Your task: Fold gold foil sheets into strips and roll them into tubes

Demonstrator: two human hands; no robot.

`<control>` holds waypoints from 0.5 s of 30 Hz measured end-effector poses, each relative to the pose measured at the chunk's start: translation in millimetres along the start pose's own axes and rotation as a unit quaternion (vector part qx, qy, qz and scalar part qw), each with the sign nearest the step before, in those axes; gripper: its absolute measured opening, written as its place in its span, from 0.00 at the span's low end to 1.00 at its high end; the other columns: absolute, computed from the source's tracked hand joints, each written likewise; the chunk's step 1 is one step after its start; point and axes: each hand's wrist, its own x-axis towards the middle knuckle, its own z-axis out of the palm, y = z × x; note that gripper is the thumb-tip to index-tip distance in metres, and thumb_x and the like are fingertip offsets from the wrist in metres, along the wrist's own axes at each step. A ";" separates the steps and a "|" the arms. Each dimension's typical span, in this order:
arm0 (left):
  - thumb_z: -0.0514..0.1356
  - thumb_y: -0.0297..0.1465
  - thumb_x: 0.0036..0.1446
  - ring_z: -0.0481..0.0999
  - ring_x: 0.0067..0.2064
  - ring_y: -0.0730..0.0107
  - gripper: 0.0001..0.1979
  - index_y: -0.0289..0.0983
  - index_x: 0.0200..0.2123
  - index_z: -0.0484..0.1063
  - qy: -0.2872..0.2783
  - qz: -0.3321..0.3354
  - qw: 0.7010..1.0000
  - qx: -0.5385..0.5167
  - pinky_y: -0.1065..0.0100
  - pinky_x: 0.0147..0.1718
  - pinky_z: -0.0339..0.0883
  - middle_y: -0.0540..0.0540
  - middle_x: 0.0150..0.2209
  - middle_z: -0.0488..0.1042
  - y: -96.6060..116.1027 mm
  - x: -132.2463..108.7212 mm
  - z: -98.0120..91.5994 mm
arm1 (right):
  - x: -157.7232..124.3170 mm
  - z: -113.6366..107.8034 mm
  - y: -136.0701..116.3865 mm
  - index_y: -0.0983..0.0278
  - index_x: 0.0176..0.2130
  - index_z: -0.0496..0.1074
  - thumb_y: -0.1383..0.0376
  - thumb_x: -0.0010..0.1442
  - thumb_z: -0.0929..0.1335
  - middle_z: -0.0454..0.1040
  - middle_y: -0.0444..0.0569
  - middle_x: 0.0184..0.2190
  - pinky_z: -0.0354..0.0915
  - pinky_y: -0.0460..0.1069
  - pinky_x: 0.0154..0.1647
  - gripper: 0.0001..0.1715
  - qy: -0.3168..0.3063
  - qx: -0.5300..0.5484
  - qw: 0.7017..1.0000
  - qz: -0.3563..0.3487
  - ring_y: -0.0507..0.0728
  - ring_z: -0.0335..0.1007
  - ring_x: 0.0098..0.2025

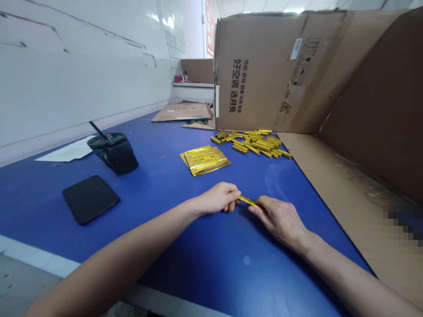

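Tubes (264, 144) piled up, gold sheets (208, 160) left flat nearby, so partway I'd guess; left hand (220, 197) and right hand (280, 218) both pinching one gold strip (247, 201).

Your one view looks out from your head, forward and down across the counter (205, 251). It sits close: your forearms (142, 244) come in from the lower corners, and your left grip (220, 198) and right grip (280, 220) lie below and right of centre. You see the wall (82, 66) along the left, the carton (264, 66) farther off at upper right, and a strip of ceiling (261, 6) on top.
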 end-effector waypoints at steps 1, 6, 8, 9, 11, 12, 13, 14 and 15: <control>0.48 0.35 0.54 0.59 0.17 0.79 0.11 0.35 0.24 0.61 0.012 0.013 1.000 0.021 0.76 0.18 0.53 0.54 0.17 0.63 1.4 -1.5 2.3 | 0.2 -0.6 -0.7 0.62 0.25 0.62 0.56 0.60 0.55 0.67 0.44 0.20 0.52 0.44 0.22 0.19 -0.008 0.022 1.000 0.008 0.51 0.62 0.22; 0.47 0.29 0.53 0.62 0.23 0.79 0.08 0.36 0.26 0.64 0.039 0.115 0.984 0.133 0.77 0.24 0.55 0.54 0.20 0.64 9.4 -12.8 19.8 | -0.4 0.5 -5.3 0.62 0.24 0.61 0.56 0.61 0.53 0.64 0.42 0.19 0.53 0.44 0.24 0.20 -0.058 0.137 0.989 -0.010 0.50 0.58 0.21; 0.47 0.28 0.53 0.62 0.24 0.79 0.09 0.36 0.26 0.65 0.049 0.134 0.979 0.144 0.76 0.25 0.55 0.54 0.21 0.64 10.7 -15.0 23.7 | -0.8 1.6 -6.5 0.62 0.23 0.60 0.56 0.61 0.53 0.61 0.41 0.17 0.52 0.44 0.23 0.21 -0.068 0.168 0.983 -0.015 0.49 0.55 0.19; 0.47 0.27 0.53 0.62 0.24 0.79 0.09 0.36 0.26 0.65 0.053 0.137 0.979 0.144 0.76 0.25 0.55 0.55 0.21 0.64 10.8 -15.0 23.7 | -0.8 1.7 -6.6 0.62 0.22 0.59 0.56 0.61 0.53 0.59 0.40 0.16 0.51 0.44 0.22 0.21 -0.069 0.179 0.981 -0.013 0.49 0.53 0.19; 0.48 0.28 0.53 0.62 0.23 0.78 0.08 0.36 0.26 0.65 0.067 0.136 0.979 0.136 0.76 0.25 0.55 0.55 0.20 0.63 10.5 -13.2 19.5 | -0.1 0.7 -5.6 0.62 0.21 0.57 0.56 0.60 0.53 0.57 0.40 0.15 0.50 0.44 0.21 0.21 -0.068 0.194 0.979 -0.005 0.49 0.51 0.18; 0.49 0.28 0.53 0.62 0.23 0.78 0.08 0.35 0.25 0.66 0.079 0.131 0.980 0.130 0.76 0.24 0.54 0.55 0.19 0.63 10.2 -11.6 15.7 | 0.6 -0.2 -4.6 0.62 0.21 0.57 0.56 0.60 0.53 0.56 0.39 0.15 0.50 0.44 0.20 0.21 -0.065 0.198 0.978 0.001 0.49 0.51 0.18; 0.49 0.29 0.52 0.62 0.22 0.78 0.08 0.35 0.24 0.66 0.093 0.125 0.980 0.123 0.76 0.24 0.54 0.55 0.19 0.63 9.6 -9.8 11.2 | 1.3 -1.3 -3.3 0.62 0.21 0.56 0.56 0.60 0.53 0.56 0.39 0.15 0.50 0.44 0.20 0.21 -0.061 0.200 0.978 0.009 0.49 0.51 0.18; 0.50 0.29 0.52 0.61 0.22 0.79 0.09 0.35 0.24 0.65 0.114 0.116 0.980 0.117 0.76 0.23 0.54 0.55 0.17 0.62 9.0 -7.8 6.4 | 2.1 -2.3 -1.9 0.62 0.21 0.56 0.56 0.60 0.53 0.56 0.40 0.15 0.50 0.44 0.20 0.21 -0.057 0.201 0.978 0.017 0.49 0.51 0.18; 0.50 0.30 0.52 0.60 0.21 0.79 0.08 0.35 0.23 0.65 0.133 0.105 0.979 0.113 0.76 0.22 0.53 0.55 0.17 0.62 8.1 -5.8 2.0 | 2.7 -3.1 -0.5 0.62 0.21 0.57 0.56 0.60 0.53 0.56 0.40 0.15 0.50 0.44 0.20 0.21 -0.052 0.199 0.978 0.025 0.49 0.52 0.18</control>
